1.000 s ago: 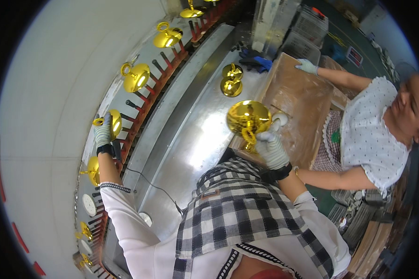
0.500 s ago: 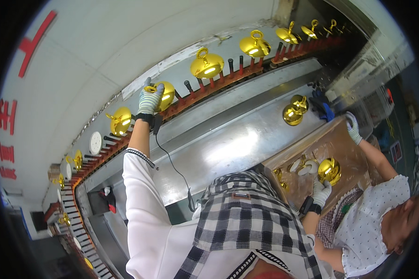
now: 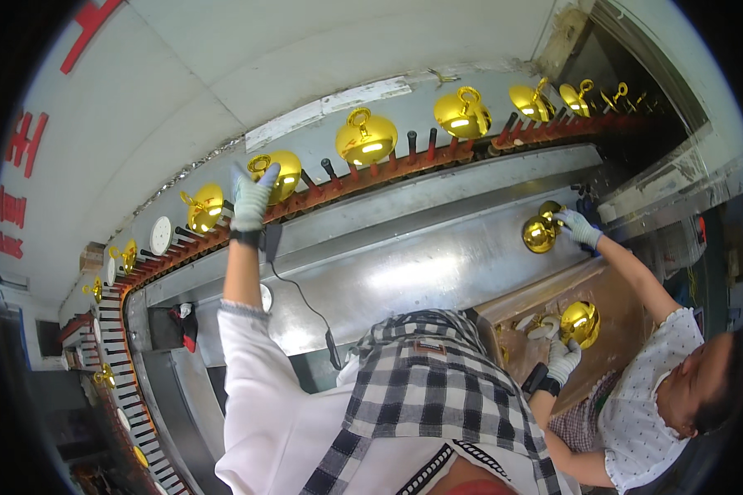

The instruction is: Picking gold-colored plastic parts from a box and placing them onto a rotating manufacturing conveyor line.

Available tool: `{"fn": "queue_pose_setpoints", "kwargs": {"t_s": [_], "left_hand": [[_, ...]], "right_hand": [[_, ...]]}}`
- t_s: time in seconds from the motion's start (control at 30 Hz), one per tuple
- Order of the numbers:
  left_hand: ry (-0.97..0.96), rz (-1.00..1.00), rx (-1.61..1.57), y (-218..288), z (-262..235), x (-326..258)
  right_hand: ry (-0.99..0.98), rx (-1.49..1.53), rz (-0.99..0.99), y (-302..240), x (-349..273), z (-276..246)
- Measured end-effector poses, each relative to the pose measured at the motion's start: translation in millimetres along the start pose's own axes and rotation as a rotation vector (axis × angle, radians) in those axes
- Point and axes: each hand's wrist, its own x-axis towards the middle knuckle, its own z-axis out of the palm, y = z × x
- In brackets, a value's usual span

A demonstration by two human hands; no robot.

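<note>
My left hand (image 3: 252, 198), in a striped glove with a black band at the wrist, is raised to the spindle rack (image 3: 338, 188). Its thumb and finger are spread on either side of the ring on a shiny gold dome (image 3: 283, 183), and I see no grip on it. My right hand (image 3: 563, 360), gloved and also banded in black, has its fingers closed at the lower edge of a rounded gold piece (image 3: 580, 323). That piece is above an open carton (image 3: 611, 351) lined with plastic. Another gold dome with a ring (image 3: 366, 142) stands farther right on the rack.
A co-worker's gloved hand (image 3: 580, 228) touches gold balls (image 3: 540, 234) on the metal bench (image 3: 421, 268). A black cable (image 3: 305, 309) runs down from my left wrist. The curved rack continues left with white discs (image 3: 161, 236). White pieces (image 3: 543, 328) lie in the carton.
My left fingers have spread away from the gold dome's ring. The co-worker's hand has moved from the carton's edge to the balls on the bench. My right hand keeps its gold piece.
</note>
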Motion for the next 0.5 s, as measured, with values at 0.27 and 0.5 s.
{"fn": "queue_pose_setpoints", "kwargs": {"t_s": [0.27, 0.5], "left_hand": [[-0.224, 0.264, -0.262, 169, 55, -43], [-0.447, -0.064, -0.085, 92, 79, 47]], "right_hand": [[0.005, 0.000, -0.037, -3, -33, 27], [-0.077, 0.033, 0.064, 2, -21, 20]]}}
